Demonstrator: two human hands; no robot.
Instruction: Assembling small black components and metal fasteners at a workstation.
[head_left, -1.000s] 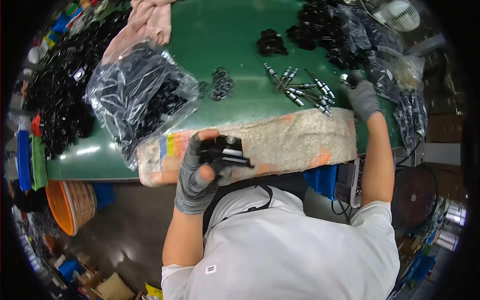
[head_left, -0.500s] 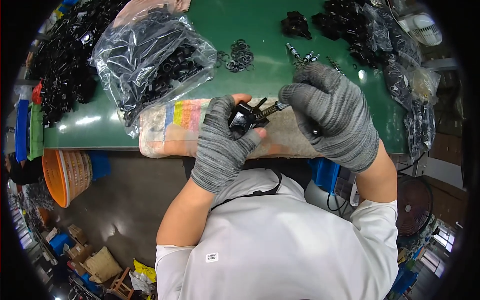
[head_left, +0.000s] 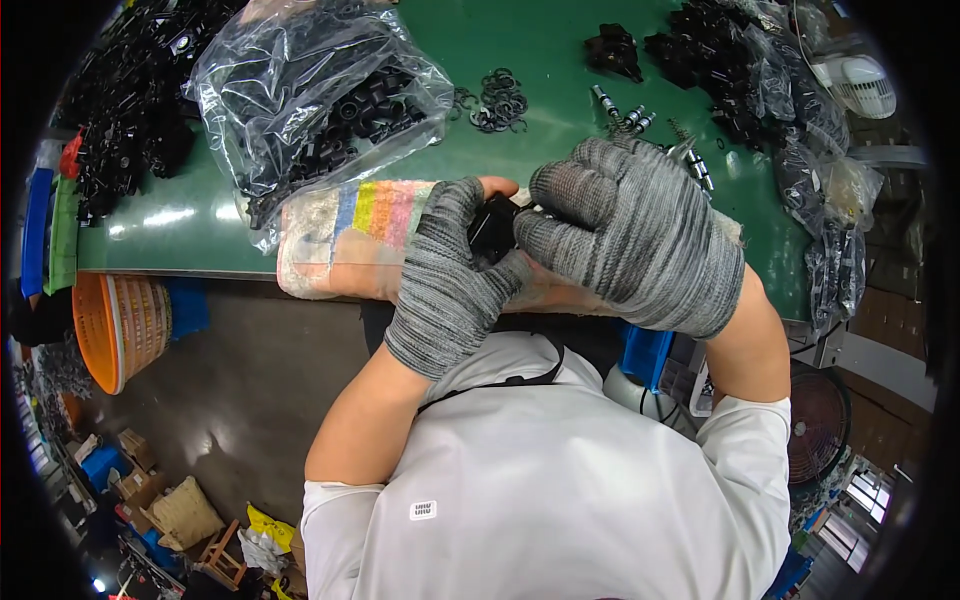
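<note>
Grey knitted fingerless gloves cover both my hands. My left hand (head_left: 445,265) is closed around a glossy black plastic housing (head_left: 492,228), above a cloth pad. The bent fingers of my right hand (head_left: 640,235) press against the housing's right side. Only a small bright bit of the metal pin with a spring shows at those fingertips; the rest is hidden. Beyond my right hand lie several metal pins with springs (head_left: 625,118), and more pins (head_left: 697,168) lie close to its knuckles.
The patterned pad (head_left: 335,245) lies along the front edge of the green table (head_left: 545,55). A clear plastic bag (head_left: 290,100) of black parts stands at the left, beside a pile of black pieces (head_left: 120,120). Black rings (head_left: 498,102) lie mid-table. More black parts (head_left: 705,60) are heaped at the right.
My right hand has moved left and come up against the housing. The spring, visible between hand and housing before, is now covered. The view has shifted slightly.
</note>
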